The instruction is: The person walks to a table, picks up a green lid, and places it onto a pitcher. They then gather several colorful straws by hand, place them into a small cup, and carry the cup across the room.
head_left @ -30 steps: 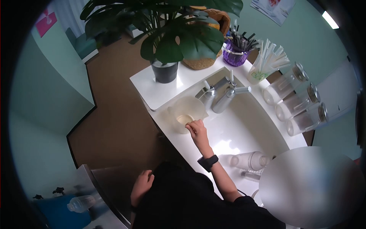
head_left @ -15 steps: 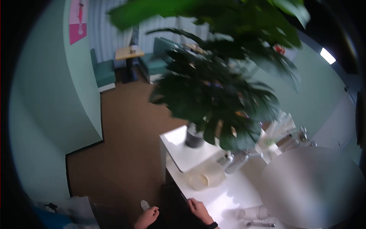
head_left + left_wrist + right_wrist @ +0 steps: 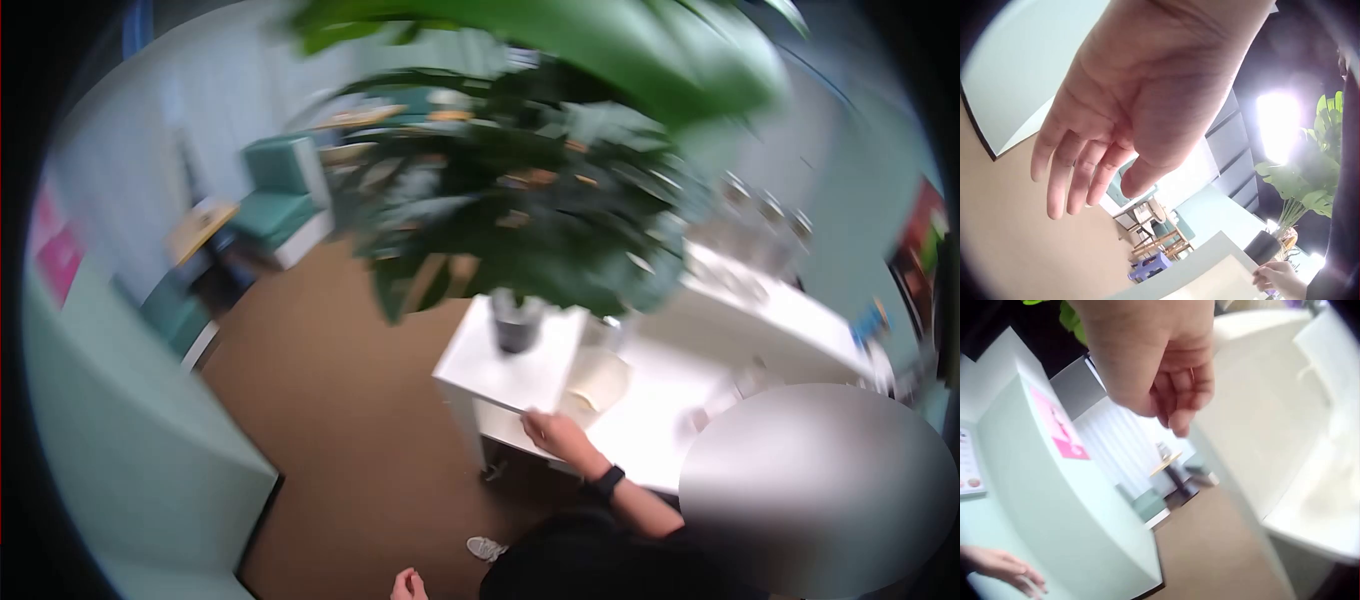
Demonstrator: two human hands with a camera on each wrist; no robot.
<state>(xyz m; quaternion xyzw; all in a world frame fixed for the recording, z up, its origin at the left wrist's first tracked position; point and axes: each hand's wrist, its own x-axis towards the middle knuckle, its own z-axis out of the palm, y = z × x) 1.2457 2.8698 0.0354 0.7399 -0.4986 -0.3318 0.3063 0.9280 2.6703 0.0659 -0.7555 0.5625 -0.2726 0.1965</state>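
My right hand (image 3: 560, 437) is beside the counter's front edge, just short of a cloudy plastic jug (image 3: 600, 380), and wears a black band on the wrist. In the right wrist view, that right hand (image 3: 1154, 369) hangs with fingers loosely curled and nothing between them. My left hand (image 3: 408, 585) is low at the bottom of the head view, away from the counter. Seen from the left wrist, the left hand (image 3: 1135, 94) has its fingers extended and its palm bare.
A potted plant (image 3: 517, 325) with broad leaves stands on the raised white end of the counter (image 3: 470, 365). Beyond the jug lies a white sink with clear bottles (image 3: 735, 395). Glass jars (image 3: 765, 225) line the back ledge. Brown floor (image 3: 350, 430) extends to the left.
The head view has swung up and around. My right hand has drawn back from the jug's mouth to the counter's edge, while the jug stays on the counter.
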